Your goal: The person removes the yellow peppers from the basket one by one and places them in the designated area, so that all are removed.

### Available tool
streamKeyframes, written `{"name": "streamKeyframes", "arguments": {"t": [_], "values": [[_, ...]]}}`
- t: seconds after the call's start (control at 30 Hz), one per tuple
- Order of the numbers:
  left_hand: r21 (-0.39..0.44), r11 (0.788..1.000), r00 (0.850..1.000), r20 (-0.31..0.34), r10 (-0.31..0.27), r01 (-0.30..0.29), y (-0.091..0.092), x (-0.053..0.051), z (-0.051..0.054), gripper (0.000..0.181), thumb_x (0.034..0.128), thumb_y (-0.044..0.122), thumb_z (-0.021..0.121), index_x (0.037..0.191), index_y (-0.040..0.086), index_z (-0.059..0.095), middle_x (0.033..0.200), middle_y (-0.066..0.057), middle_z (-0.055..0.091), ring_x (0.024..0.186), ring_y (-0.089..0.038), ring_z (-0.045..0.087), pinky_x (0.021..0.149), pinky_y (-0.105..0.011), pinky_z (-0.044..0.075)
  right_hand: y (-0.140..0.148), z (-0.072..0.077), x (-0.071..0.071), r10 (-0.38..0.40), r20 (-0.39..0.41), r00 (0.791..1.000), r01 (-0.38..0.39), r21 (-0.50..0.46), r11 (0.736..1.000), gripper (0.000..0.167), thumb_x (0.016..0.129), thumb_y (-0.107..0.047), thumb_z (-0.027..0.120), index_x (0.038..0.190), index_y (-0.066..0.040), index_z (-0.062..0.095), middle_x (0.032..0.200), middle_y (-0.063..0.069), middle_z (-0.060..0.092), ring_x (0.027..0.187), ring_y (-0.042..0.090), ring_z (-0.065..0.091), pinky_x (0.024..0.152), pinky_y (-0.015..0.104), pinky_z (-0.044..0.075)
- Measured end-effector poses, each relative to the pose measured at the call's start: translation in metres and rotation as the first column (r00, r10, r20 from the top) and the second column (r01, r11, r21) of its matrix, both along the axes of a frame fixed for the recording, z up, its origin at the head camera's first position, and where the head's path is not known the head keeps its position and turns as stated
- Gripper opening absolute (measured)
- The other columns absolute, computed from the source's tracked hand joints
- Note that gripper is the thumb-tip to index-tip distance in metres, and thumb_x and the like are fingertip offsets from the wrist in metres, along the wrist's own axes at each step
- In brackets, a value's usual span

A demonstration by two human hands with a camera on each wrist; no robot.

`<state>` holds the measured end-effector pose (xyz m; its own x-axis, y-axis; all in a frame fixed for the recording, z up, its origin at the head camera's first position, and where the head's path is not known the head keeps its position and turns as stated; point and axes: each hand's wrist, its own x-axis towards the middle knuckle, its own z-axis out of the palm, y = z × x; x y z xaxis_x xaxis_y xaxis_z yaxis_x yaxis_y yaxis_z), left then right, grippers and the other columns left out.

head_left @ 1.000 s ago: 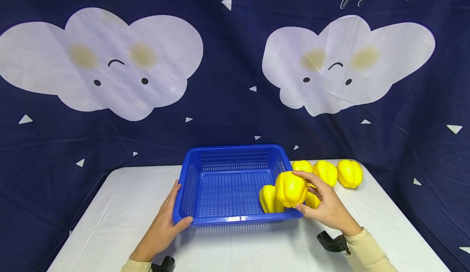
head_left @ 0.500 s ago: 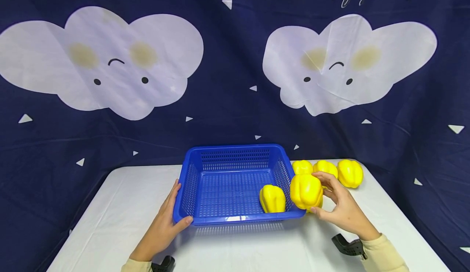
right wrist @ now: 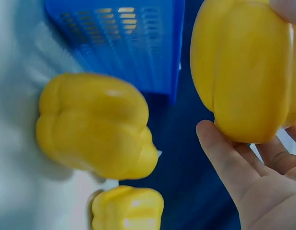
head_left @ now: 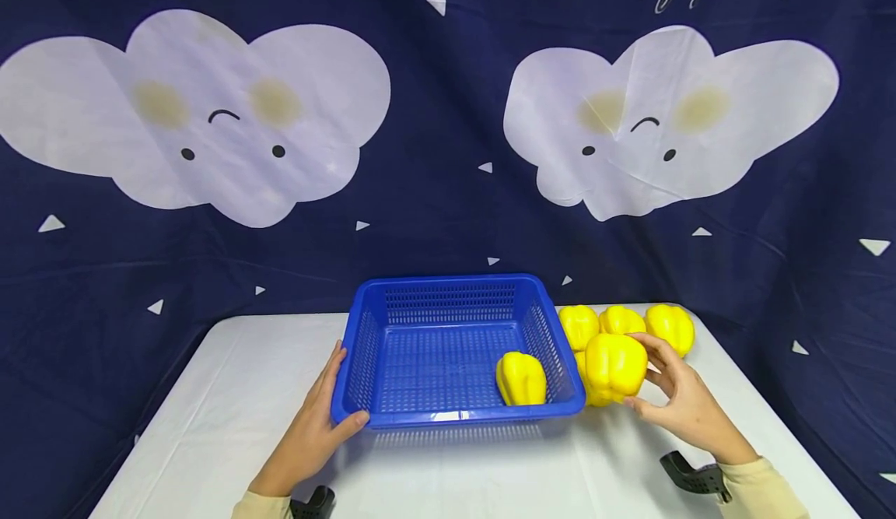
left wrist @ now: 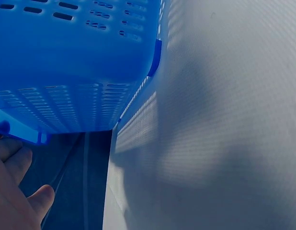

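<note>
A yellow bell pepper [head_left: 616, 367] is held between the thumb and fingers of my right hand [head_left: 689, 406], above the table just right of the blue plastic basket [head_left: 458, 418]. In the right wrist view this bell pepper [right wrist: 248, 72] hangs clear of the one on the table [right wrist: 90, 124]. My left hand [head_left: 311, 426] grips the basket's left side, thumb on the front corner and fingers along the outer edge. Inside the basket, a single bell pepper [head_left: 521, 379] stands in the front right corner. Another bell pepper [head_left: 591, 394] is mostly hidden behind the held one.
Behind my right hand, bell peppers [head_left: 579, 326] [head_left: 621, 320] [head_left: 670, 328] line the back right of the white table [head_left: 266, 363]. A dark blue cloth [head_left: 434, 192] with clouds hangs behind the table's far edge.
My right hand has carried its bell pepper rightward, from over the basket's right rim to beyond it. The left hand and the basket have stayed in place.
</note>
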<state>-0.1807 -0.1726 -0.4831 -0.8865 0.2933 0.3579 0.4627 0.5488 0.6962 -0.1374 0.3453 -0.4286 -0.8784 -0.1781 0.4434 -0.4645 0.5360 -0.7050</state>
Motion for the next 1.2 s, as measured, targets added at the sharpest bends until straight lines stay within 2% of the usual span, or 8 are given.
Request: {"name": "streamKeyframes", "arguments": {"t": [0.3,0.77,1.03,1.2], "values": [[0.001,1.0,1.0,0.001,-0.003,0.003,0.0,0.0,0.0,0.093,0.0919,0.026,0.072,0.162,0.013,0.012,0.169,-0.006,0.006,0.15,-0.044,0.015,0.108,-0.074,0.022,0.021,-0.008,0.001,-0.011,0.049,0.999,0.011,-0.005,1.0,0.09,0.067,0.014,0.083,0.142,0.007,0.034,0.135,-0.015,0.041,0.122,-0.012,0.042,0.094,0.004,0.039],[0.014,1.0,1.0,-0.002,-0.008,0.008,0.001,0.0,0.0,0.093,0.0911,0.025,0.072,0.162,0.013,0.013,0.168,-0.012,0.008,0.15,-0.044,0.015,0.109,-0.074,0.022,0.054,-0.02,-0.005,0.004,0.126,0.992,-0.005,0.01,1.0,0.088,0.066,0.012,0.083,0.139,0.006,0.033,0.13,-0.018,0.045,0.12,-0.016,0.042,0.093,0.002,0.036],[0.007,1.0,1.0,-0.007,-0.007,0.007,0.001,0.0,0.0,0.094,0.0906,0.025,0.073,0.162,0.011,0.013,0.169,-0.009,0.008,0.149,-0.044,0.016,0.109,-0.072,0.022,0.066,-0.027,-0.012,0.001,0.127,0.992,-0.003,0.016,1.0,0.086,0.065,0.015,0.082,0.136,0.008,0.033,0.128,-0.021,0.044,0.119,-0.018,0.04,0.093,0.001,0.034],[-0.006,1.0,1.0,0.004,-0.001,0.001,0.001,0.001,0.001,0.094,0.0917,0.026,0.072,0.162,0.011,0.012,0.168,-0.011,0.007,0.149,-0.045,0.016,0.109,-0.073,0.022,0.072,-0.033,-0.015,-0.029,0.11,0.994,0.02,0.075,0.997,0.087,0.064,0.01,0.085,0.136,0.006,0.037,0.128,-0.017,0.043,0.117,-0.019,0.039,0.094,0.002,0.033]]}}
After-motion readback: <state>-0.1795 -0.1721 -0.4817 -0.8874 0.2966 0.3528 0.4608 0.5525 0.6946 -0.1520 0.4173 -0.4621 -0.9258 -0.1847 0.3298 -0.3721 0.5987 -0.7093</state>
